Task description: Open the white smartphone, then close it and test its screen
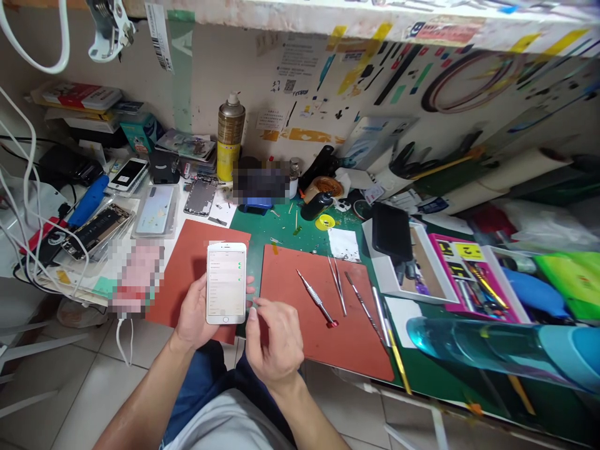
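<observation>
My left hand [194, 315] grips a white smartphone [226, 282] from below and the left, screen lit and facing up, held over the front edge of the bench. My right hand [274, 340] hovers just right of the phone's lower corner, fingers curled loosely with thumb and forefinger near each other; nothing shows between them. A red work mat [347, 340] lies right of that hand, bearing a screwdriver [316, 299] with a red cap, tweezers [337, 284] and a thin metal pry tool [363, 304].
A second red mat [185, 269] lies under the phone. Opened phones and parts [96, 230] crowd the left, with white cables. A spray can [230, 134] stands at the back. White tray [424, 290] and pink box [469, 281] sit right; a blue blurred object [492, 347] lies near.
</observation>
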{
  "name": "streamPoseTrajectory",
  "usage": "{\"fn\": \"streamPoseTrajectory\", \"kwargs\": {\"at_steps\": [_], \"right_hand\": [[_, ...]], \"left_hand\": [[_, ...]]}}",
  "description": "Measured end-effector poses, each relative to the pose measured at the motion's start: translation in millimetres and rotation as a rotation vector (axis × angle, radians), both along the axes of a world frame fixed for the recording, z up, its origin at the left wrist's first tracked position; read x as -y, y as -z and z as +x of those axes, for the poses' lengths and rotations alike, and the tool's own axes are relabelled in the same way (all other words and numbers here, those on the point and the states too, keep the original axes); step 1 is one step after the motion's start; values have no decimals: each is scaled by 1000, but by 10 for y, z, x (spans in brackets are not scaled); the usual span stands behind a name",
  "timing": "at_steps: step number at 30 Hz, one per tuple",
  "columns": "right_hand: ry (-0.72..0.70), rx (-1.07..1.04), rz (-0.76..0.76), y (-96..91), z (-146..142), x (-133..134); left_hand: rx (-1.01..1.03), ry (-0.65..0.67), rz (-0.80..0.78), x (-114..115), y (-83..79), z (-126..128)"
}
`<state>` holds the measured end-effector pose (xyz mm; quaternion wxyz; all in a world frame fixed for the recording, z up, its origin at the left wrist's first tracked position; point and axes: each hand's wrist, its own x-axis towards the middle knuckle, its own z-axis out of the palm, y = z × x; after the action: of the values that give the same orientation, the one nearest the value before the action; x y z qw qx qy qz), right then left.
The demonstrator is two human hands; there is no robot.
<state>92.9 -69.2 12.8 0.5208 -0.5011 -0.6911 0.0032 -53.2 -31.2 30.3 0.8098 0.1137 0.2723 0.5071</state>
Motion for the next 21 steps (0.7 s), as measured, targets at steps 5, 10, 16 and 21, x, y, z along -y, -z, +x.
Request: {"fn": "streamPoseTrajectory", "kwargs": {"at_steps": [5,10,16,21], "right_hand": [[7,-14,67,120,93,-46],[-40,-26,56,143,117,-46],[-99,-2,25,95,97,-59],[-177,120,-46,32,23,-78]], "left_hand": [[-28,13,9,-3,5,1],[-34,6,16,-7,5,4],[-20,6,8,-12,-16,16],[-1,-17,-16,-3,20,5]]}}
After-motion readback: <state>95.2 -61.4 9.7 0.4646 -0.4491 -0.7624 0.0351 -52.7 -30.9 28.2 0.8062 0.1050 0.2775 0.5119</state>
